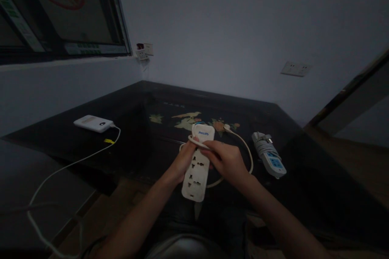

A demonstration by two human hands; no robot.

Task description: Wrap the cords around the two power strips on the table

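At a dark, flower-painted counter [136, 137], my left hand [185, 158] holds a white Philips power strip [197, 173], my right hand [227, 157] pinching a pale cord [197, 142] across it, a cord-wrapped strip [269, 153] at right.

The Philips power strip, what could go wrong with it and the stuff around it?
The left hand holds the Philips power strip up, so it could slip and drop. The cord loops out loosely past the right hand, so it might tangle or snag. The white cable hangs over the edge of the table; a tug might drag the white power bank off.
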